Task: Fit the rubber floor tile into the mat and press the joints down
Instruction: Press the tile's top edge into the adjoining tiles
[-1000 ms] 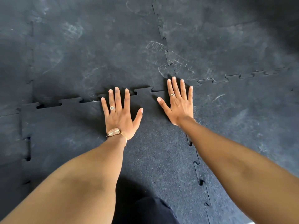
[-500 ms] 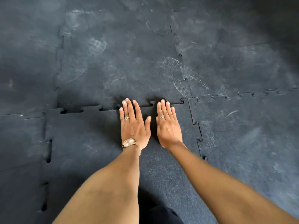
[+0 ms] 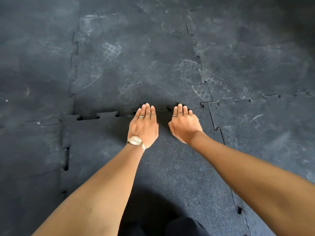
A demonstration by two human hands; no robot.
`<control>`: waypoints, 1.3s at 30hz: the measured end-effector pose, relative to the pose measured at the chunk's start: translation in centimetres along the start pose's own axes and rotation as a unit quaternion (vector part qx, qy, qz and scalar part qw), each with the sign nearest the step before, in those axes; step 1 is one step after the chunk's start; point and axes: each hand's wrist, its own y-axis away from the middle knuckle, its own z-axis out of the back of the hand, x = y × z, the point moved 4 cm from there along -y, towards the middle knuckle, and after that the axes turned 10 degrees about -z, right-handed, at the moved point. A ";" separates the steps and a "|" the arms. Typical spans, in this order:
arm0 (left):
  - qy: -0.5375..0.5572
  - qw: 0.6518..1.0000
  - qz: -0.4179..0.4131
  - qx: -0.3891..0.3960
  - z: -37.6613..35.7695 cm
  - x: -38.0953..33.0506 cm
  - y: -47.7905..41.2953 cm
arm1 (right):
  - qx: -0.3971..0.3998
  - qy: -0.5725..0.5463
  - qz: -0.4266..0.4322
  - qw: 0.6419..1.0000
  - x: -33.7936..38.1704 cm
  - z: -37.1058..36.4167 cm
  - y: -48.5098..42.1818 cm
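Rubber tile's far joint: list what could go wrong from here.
1. Open slots left of the left hand show tabs not seated; pressing only in the middle may leave them raised.
2. Gaps along the tile's left edge could stay open if it is skipped.
3. Fingers of the right hand lie at the seam and could be pinched.

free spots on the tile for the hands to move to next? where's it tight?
Bare tile to the left of the left hand, up to the gapped far seam and left seam. A smaller patch lies between the right hand and the right seam. It is tight between the two hands, and near the person's arms.
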 end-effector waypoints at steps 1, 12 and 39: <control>-0.015 1.000 -0.001 -0.001 0.1 -0.2 0.0 | 0.003 0.010 -0.006 1.000 0.2 1.0 0.1; 0.058 0.994 0.042 -0.084 -0.3 0.2 3.3 | 0.009 -0.112 -0.074 0.991 2.6 -1.0 2.4; 0.249 0.967 0.038 -0.044 2.4 2.7 4.3 | -0.067 -0.149 -0.096 0.982 2.0 3.6 0.1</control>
